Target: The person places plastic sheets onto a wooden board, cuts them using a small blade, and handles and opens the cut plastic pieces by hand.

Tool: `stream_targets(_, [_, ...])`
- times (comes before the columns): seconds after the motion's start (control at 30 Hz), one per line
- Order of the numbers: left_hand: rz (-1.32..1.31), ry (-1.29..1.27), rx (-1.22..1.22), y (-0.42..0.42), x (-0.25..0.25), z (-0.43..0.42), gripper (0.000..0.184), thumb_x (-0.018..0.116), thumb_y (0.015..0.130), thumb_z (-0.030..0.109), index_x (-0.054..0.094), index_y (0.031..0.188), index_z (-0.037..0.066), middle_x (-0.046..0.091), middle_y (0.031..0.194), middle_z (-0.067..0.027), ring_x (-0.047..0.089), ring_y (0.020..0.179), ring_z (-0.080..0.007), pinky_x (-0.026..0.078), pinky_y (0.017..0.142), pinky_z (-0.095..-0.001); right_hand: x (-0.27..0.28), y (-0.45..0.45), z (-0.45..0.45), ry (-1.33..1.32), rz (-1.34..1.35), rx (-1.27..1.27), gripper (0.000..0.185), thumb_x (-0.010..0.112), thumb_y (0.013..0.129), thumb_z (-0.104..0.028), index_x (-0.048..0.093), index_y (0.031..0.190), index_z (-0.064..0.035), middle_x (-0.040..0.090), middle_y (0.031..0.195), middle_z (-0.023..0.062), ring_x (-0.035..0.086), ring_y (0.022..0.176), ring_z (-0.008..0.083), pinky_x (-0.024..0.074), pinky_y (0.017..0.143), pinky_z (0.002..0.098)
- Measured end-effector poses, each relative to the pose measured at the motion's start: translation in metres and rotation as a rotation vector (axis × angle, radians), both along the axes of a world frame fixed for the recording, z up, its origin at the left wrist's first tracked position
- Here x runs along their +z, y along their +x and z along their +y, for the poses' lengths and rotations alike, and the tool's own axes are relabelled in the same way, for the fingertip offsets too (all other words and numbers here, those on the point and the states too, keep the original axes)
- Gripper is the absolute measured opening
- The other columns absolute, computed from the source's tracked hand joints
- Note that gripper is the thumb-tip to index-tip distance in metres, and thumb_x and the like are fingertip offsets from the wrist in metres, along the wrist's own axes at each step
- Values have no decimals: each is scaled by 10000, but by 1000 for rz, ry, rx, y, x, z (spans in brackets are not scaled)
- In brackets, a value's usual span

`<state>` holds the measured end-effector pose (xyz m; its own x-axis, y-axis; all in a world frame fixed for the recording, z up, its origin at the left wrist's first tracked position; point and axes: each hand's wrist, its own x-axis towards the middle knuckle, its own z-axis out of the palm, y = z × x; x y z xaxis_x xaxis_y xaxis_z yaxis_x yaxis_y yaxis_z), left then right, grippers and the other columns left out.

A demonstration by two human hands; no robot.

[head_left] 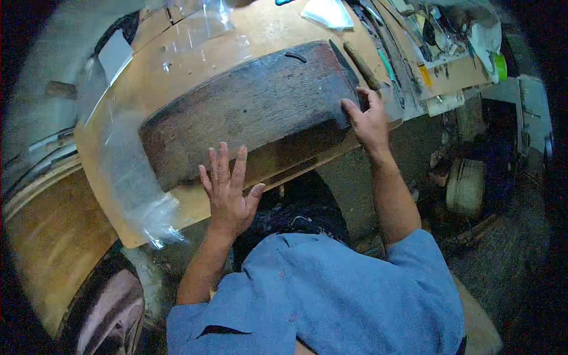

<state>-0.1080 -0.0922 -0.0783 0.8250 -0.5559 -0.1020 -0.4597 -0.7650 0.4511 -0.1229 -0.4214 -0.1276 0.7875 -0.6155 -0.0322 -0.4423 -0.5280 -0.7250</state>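
Observation:
A long dark wooden board [236, 106] with a worn surface lies across the light tabletop. Near its front edge, left of centre, my left hand [229, 192] has its fingers spread and holds nothing; whether the fingertips touch the board cannot be made out. At the board's right end is my right hand [370, 121], thumb and fingers apart, with nothing seen between them. A small dark curved piece [295, 57] rests on the board near its far edge. Just beyond the right end lies a brown rod-like tool [361, 65].
Clear plastic sheeting [127, 160] covers the table's left side, and more plastic [204, 26] lies at the back. A clear packet [327, 13] is at the far edge. On the right are a teal tool [387, 64], a green roll [501, 67] and assorted clutter.

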Motion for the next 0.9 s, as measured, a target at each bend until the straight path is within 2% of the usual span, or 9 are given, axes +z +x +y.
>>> stream_targets(0.07, [24, 2, -11, 2, 0, -6, 693, 552, 887, 453, 311, 1474, 174, 159, 1555, -163, 105, 1437, -371, 21, 1120, -572, 1, 2, -3, 77, 6, -16, 464, 752, 778, -215, 569, 1149, -5, 656, 927, 126, 632, 871, 243, 493, 806, 342])
stream_targets(0.13, [16, 19, -39, 3, -2, -10, 705, 469, 903, 548, 311, 1472, 163, 186, 1552, -152, 122, 1437, -363, 29, 1122, -566, -13, 1, -10, 198, -56, -76, 424, 742, 786, -171, 574, 1137, -2, 650, 891, 101, 619, 829, 198, 493, 768, 319])
stream_targets(0.17, [17, 20, -41, 3, -3, -12, 705, 469, 903, 548, 311, 1472, 163, 186, 1552, -152, 122, 1437, -363, 29, 1122, -566, -19, 0, -12, 319, -121, -131, 386, 732, 794, -127, 578, 1125, 0, 644, 855, 75, 606, 788, 154, 492, 729, 297])
stream_targets(0.2, [22, 1, -43, 3, -3, -15, 697, 479, 903, 537, 319, 1469, 161, 196, 1549, -152, 131, 1435, -362, 37, 1124, -564, -17, 0, -13, 320, -121, -132, 386, 732, 794, -127, 578, 1125, 0, 644, 855, 75, 606, 788, 154, 492, 729, 297])
stream_targets(0.27, [27, -16, -46, 5, -2, -21, 690, 489, 903, 525, 327, 1465, 159, 205, 1546, -152, 140, 1434, -362, 46, 1125, -561, -10, 2, -12, 422, -224, -143, 324, 707, 815, -76, 584, 1105, 3, 623, 815, 28, 566, 734, 87, 473, 655, 251])
stream_targets(0.33, [55, -93, -60, 8, 0, -28, 682, 562, 878, 461, 357, 1451, 153, 236, 1529, -170, 162, 1422, -384, 63, 1118, -576, -3, 2, -14, 456, -224, -123, 297, 700, 824, -75, 593, 1088, 8, 624, 805, 19, 562, 716, 82, 467, 642, 241])
stream_targets(0.57, [80, -40, -240, 20, 7, -83, 636, 616, 851, 401, 423, 1410, 166, 312, 1496, -157, 207, 1404, -388, 89, 1118, -569, -1, -1, -20, 534, -147, -48, 159, 666, 867, -96, 658, 964, 30, 652, 799, 13, 570, 690, 75, 466, 635, 229])
stream_targets(0.7, [41, -81, -279, 27, -2, -126, 626, 595, 855, 448, 424, 1408, 212, 338, 1481, -143, 242, 1388, -379, 123, 1106, -568, 0, -2, -21, 510, -170, -36, 167, 653, 879, -109, 659, 967, 33, 662, 810, 18, 579, 707, 73, 471, 636, 230])
stream_targets(0.9, [-31, -3, -281, 34, -20, -159, 644, 560, 862, 487, 396, 1421, 213, 337, 1486, -127, 245, 1395, -351, 128, 1090, -592, 4, -6, -29, 518, -23, -42, 163, 644, 886, -120, 664, 969, 18, 669, 821, 26, 582, 709, 73, 477, 634, 238])
